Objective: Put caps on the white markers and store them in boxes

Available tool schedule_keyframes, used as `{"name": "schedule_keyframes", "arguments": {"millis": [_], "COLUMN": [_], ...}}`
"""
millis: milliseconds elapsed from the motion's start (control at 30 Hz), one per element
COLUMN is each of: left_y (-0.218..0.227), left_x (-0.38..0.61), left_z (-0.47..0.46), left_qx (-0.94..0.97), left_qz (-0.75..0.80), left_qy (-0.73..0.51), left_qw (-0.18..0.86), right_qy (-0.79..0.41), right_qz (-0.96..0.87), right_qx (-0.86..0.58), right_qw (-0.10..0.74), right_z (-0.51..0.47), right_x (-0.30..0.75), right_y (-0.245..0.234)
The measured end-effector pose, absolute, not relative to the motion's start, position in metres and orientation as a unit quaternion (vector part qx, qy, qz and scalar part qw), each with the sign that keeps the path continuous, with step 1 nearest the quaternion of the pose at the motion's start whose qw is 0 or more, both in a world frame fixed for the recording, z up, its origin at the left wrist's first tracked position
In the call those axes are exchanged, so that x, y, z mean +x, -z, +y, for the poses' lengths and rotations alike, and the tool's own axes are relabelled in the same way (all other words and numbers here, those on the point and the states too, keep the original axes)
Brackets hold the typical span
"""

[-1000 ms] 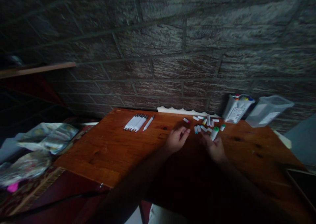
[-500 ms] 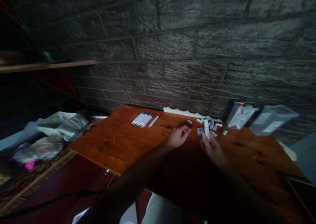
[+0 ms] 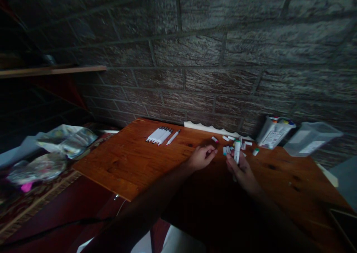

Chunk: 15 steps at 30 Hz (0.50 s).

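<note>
A white marker (image 3: 237, 157) with a green top end stands nearly upright in my right hand (image 3: 242, 171), pinched between thumb and fingers. To its left, just over the wooden table (image 3: 131, 152), my left hand (image 3: 201, 157) is loosely curled, with a gap between thumb and fingers and nothing visible in it. Beyond my hands lie several loose marker caps, among them a cap with a red end (image 3: 214, 139), a teal-ended cap (image 3: 224, 151) and a green-ended cap (image 3: 256, 151). Farther left, a row of uncapped white markers (image 3: 158, 135) lies beside a single marker (image 3: 173, 137).
At the back right stand a clear container of markers (image 3: 275, 133) and a second clear plastic container (image 3: 309, 139). A white wavy-edged strip (image 3: 206, 127) runs along the brick wall. Plastic bags (image 3: 67, 141) lie left of the table, below a wooden shelf (image 3: 78, 70).
My right hand and the marker have shifted slightly right and down in the picture. The left hand stays nearly in place, its thumb and fingers a little farther apart. The view has moved slightly.
</note>
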State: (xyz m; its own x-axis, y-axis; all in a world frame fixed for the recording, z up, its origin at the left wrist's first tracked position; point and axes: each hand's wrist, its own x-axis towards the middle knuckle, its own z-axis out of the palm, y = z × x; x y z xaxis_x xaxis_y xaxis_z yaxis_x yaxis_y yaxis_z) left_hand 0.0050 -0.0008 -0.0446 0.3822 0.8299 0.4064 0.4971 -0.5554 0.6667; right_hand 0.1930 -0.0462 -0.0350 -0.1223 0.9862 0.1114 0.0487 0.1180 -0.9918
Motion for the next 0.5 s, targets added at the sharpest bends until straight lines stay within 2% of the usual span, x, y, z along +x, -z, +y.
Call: {"name": "schedule_keyframes", "arguments": {"millis": [133,333,500], "left_y": [0.042,0.04,0.038], "left_x": [0.005,0.006,0.007], "left_z": [-0.002,-0.005,-0.007], "left_qx": [0.805,0.806,0.804], "left_qz": [0.414,0.419,0.438], "left_qy": [-0.364,-0.353,-0.327], "left_qw": [0.219,0.223,0.235], "right_qy": [-0.485,-0.458,-0.476], "right_qz": [-0.554,-0.504,-0.492], "right_qx": [-0.472,-0.478,-0.504], "right_qw": [0.485,0.554,0.527], "right_z": [-0.048,-0.042,-0.034], "right_x": [0.199,0.199,0.202], "right_y": [0.032,0.031,0.037]}}
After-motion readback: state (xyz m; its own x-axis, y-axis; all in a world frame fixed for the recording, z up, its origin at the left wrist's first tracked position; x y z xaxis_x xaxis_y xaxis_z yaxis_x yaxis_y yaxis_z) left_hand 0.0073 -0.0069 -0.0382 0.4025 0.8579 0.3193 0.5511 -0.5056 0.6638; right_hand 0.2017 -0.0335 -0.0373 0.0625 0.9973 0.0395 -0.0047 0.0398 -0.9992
